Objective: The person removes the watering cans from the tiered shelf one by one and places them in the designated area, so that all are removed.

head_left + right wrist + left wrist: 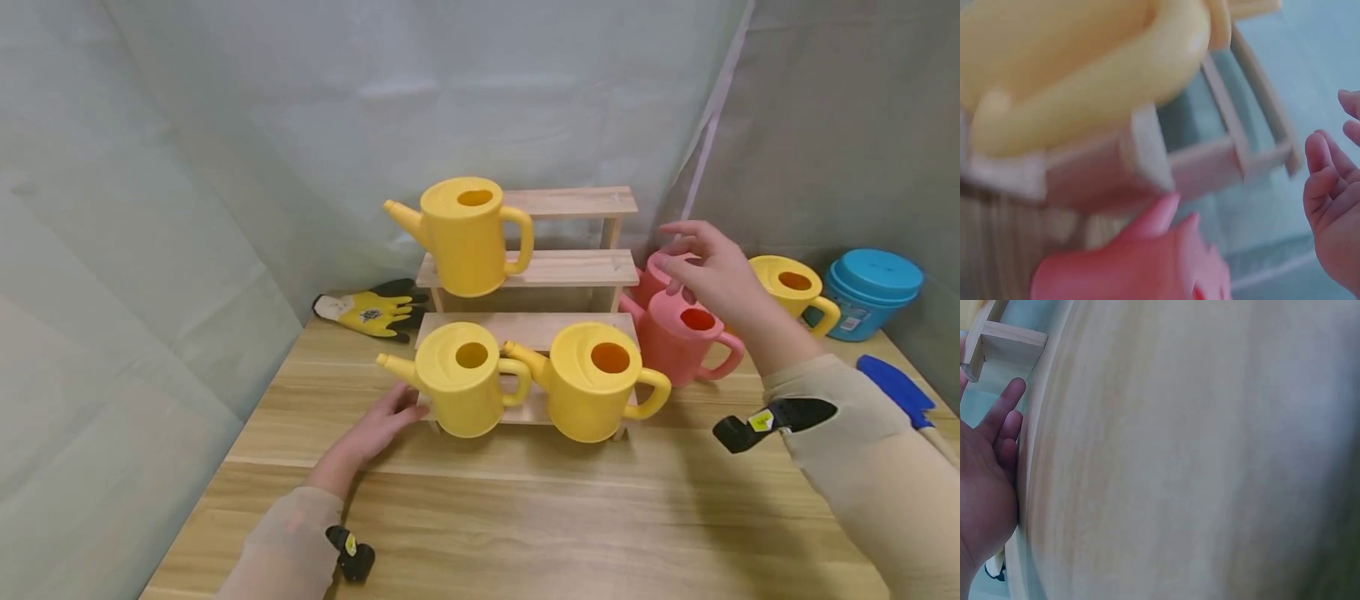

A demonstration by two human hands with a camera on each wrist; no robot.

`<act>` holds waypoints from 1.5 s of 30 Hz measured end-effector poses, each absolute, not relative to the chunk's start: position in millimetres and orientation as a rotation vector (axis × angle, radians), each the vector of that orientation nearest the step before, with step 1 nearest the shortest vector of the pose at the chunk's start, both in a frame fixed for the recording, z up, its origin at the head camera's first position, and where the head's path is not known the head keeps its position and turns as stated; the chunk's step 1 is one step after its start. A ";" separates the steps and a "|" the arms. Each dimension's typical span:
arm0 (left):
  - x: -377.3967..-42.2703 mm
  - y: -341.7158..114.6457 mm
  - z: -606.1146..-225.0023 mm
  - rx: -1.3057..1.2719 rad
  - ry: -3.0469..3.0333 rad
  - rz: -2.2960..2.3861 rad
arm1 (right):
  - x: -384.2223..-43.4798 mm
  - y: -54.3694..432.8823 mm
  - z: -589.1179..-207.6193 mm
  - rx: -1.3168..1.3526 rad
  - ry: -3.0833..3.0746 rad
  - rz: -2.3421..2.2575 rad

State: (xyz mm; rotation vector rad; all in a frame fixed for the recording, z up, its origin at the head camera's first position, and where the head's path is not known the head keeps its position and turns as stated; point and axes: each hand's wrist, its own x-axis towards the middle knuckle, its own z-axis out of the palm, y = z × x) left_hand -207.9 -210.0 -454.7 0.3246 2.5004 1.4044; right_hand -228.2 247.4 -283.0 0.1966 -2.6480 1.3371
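Observation:
My left hand (382, 423) holds the left end of the bottom board of a stepped wooden shelf (525, 327), thumb and forefinger at the board's end, the other fingers extended in the left wrist view. Beside it, a yellow watering can (465, 396) stands on the low step, its spout over the hand. Another yellow watering can (588, 392) is at the right end of that step. Higher up on the left stands a third yellow watering can (467, 242). My right hand (708, 267), empty with loosely bent fingers, hovers above a pink watering can (675, 342).
A second pink can (651, 283) is partly hidden behind the first. Farther right are another yellow watering can (787, 287), a blue lidded tub (870, 296) and a blue hand tool (896, 390). Yellow-and-black gloves (371, 312) lie left of the shelf. Fabric walls close in the table.

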 end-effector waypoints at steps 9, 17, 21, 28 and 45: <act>-192.5 -197.8 -420.6 0.301 2.487 1.360 | -244.3 196.4 -252.2 0.404 -2.760 1.364; -197.6 -199.9 -430.2 0.301 2.494 1.358 | -259.9 164.8 -237.8 0.513 -2.806 1.345; -206.8 -206.2 -449.4 0.297 2.491 1.381 | -267.0 155.1 -234.4 0.529 -2.812 1.359; -208.3 -208.2 -456.2 0.316 2.500 1.406 | -275.7 140.0 -231.7 0.512 -2.809 1.361; -208.4 -206.8 -456.0 0.332 2.482 1.440 | -284.1 109.6 -234.2 0.544 -2.739 1.555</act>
